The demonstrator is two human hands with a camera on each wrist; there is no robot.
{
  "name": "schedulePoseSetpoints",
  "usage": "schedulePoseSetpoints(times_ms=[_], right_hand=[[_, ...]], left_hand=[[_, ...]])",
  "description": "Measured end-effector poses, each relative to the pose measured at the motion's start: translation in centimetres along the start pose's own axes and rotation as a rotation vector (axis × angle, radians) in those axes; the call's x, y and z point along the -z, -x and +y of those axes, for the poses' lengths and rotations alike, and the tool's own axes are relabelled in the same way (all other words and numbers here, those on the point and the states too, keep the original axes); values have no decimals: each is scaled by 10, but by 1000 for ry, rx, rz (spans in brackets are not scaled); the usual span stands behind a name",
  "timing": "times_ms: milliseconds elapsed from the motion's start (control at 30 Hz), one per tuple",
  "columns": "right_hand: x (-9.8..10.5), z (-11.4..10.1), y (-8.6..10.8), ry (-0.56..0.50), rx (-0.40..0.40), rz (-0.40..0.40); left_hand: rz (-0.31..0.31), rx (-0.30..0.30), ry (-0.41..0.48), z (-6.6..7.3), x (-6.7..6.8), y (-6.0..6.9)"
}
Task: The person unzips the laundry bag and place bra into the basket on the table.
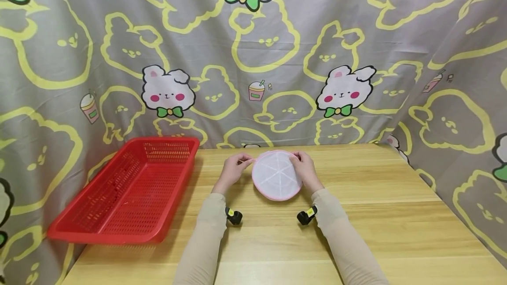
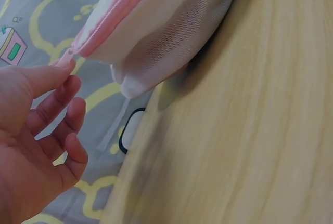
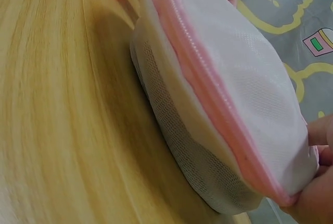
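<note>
A round white mesh laundry bag with a pink zipped rim sits on the wooden table in front of me. My left hand is at its left side; in the left wrist view, thumb and forefinger pinch a small pink zipper pull at the end of the pink zipper. The other fingers hang loosely curled. At the bag's right edge, my right hand grips the rim, thumb on the white top. The zipper looks closed along the side seen in the right wrist view. The bag's inside is hidden.
A red plastic basket with slotted walls stands on the left of the wooden table. Behind the table and along its sides hangs a grey patterned curtain. A black wrist camera shows at the left sleeve, another at the right.
</note>
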State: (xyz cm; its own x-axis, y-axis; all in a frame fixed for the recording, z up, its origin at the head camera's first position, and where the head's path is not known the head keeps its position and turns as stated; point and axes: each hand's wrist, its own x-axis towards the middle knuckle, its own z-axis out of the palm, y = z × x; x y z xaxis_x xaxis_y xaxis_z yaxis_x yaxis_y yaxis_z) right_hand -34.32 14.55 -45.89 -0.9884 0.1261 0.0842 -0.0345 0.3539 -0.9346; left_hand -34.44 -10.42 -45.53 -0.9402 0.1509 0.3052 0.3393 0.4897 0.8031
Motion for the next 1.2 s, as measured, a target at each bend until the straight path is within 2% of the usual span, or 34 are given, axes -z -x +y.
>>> schedulePoseSetpoints(times_ms=[733,1033,1200], right_hand=[[1,-2,2,-28,-25,34],[-1,1,1,-16,-18,70],[-2,1,1,-17,-8,75]], left_hand=[[-99,17,41,-2,13,4],[-180,21,66,-2,20,5],[-204,21,71,-4,22,6]])
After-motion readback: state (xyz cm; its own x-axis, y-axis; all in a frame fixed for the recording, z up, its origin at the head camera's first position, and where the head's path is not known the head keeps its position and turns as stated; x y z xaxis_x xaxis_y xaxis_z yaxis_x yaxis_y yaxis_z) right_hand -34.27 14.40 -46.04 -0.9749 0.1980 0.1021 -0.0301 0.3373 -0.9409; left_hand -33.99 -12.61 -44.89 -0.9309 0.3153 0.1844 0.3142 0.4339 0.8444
